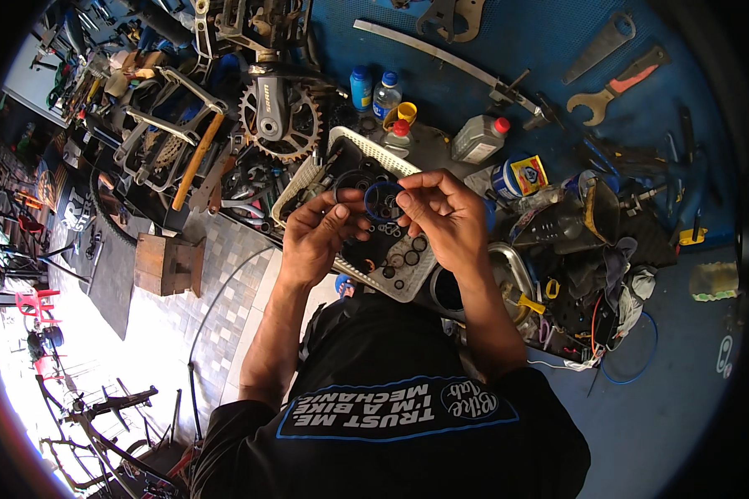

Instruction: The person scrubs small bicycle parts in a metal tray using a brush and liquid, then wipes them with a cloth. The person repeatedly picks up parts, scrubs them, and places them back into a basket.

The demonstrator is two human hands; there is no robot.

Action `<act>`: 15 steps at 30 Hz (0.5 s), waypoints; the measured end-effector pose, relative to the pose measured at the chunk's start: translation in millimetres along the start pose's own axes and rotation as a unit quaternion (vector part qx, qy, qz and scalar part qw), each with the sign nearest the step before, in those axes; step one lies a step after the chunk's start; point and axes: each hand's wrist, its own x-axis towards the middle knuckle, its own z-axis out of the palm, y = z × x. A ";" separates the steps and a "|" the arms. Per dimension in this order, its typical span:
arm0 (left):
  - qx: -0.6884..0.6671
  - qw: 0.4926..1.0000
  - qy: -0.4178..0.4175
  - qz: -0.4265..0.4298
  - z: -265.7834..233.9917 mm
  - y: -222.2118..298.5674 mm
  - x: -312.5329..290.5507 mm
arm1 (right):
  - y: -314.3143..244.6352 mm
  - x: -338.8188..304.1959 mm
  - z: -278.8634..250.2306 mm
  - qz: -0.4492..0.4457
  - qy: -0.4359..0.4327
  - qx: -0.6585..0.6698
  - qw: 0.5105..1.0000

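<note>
My left hand [314,235] pinches a thin black ring [339,185] between thumb and fingers. In the fingertips of my right hand [448,218] is a blue ring [367,204], held upright close beside the black one; the two overlap in view. Both hands are raised above a white perforated plastic basket [384,155]. Inside the basket lie several small dark rings [412,258] and other small parts, partly hidden behind my hands.
A chainring with a crank arm [270,108] stands beyond the basket on the left. Bottles with red caps [479,138] and a white tub [520,177] stand at the right, near a steel bowl [508,259] and cloths. Tools hang on the blue wall. A wooden stool [165,264] stands left.
</note>
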 end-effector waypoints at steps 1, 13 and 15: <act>0.011 1.000 -0.008 -0.003 0.1 1.2 0.1 | 0.8 1.6 2.0 -0.002 0.004 -0.001 1.000; 0.055 0.998 -0.008 -0.010 9.1 6.1 -1.2 | 8.0 7.5 13.3 -0.018 0.004 -0.061 0.998; 0.058 0.998 -0.013 -0.011 9.1 5.8 -0.4 | 16.7 8.7 13.6 -0.058 0.019 -0.077 0.995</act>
